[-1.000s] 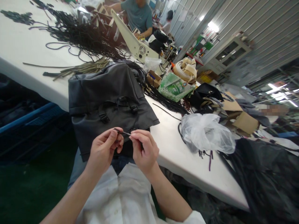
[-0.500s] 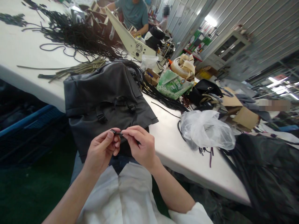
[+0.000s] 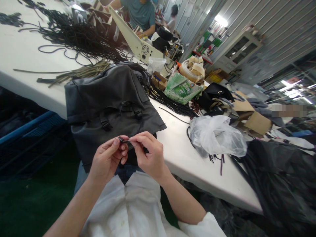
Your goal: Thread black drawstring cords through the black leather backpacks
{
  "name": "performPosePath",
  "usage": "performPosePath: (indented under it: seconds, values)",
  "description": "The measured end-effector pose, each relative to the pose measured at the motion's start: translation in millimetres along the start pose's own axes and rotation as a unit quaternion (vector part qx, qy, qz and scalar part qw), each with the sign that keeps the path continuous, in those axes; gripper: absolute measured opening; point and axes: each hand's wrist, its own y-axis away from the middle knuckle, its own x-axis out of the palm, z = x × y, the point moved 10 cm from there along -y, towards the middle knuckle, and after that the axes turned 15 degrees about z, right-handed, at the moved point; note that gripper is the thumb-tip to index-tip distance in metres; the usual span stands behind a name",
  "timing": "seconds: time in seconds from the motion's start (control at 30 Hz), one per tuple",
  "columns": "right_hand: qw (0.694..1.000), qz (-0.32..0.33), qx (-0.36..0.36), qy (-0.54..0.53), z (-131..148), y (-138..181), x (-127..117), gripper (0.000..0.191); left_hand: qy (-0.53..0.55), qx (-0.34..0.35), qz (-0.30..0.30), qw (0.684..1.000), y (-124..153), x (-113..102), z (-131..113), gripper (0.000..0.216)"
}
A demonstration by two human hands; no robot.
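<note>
My left hand (image 3: pixel 108 156) pinches a small black piece (image 3: pixel 120 139), like a zipper pull or buckle, between thumb and forefinger. From it a thin dark strip (image 3: pixel 126 141) runs across to my right hand (image 3: pixel 148 153), whose fingertips are closed on its other end. The exact kind of piece is too small to tell. Just beyond both hands a black bag (image 3: pixel 103 89) with strap buckles (image 3: pixel 106 124) lies over the table edge, its near part hanging down toward my lap.
On the white table (image 3: pixel 177 141) are black cords (image 3: pixel 74 39), olive strips (image 3: pixel 81 73), a green packet (image 3: pixel 181 88) and a clear plastic bag (image 3: pixel 217 135). A cream machine (image 3: pixel 140 46) stands before a co-worker (image 3: pixel 139 14). Black material (image 3: pixel 283 184) lies right; a blue crate (image 3: pixel 32 135) stands left.
The view has shifted slightly. Both hands keep nearly the same pose; the small black piece looks turned a little in my left fingers, with the thin strip showing more clearly.
</note>
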Motion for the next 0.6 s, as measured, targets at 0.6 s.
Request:
performPosePath:
  seconds: [0.6]
  values:
    - [0.998,0.051,0.012,0.042,0,2,13,0.020,-0.039,0.007,-0.011,0.999,1,4,-2,0.037]
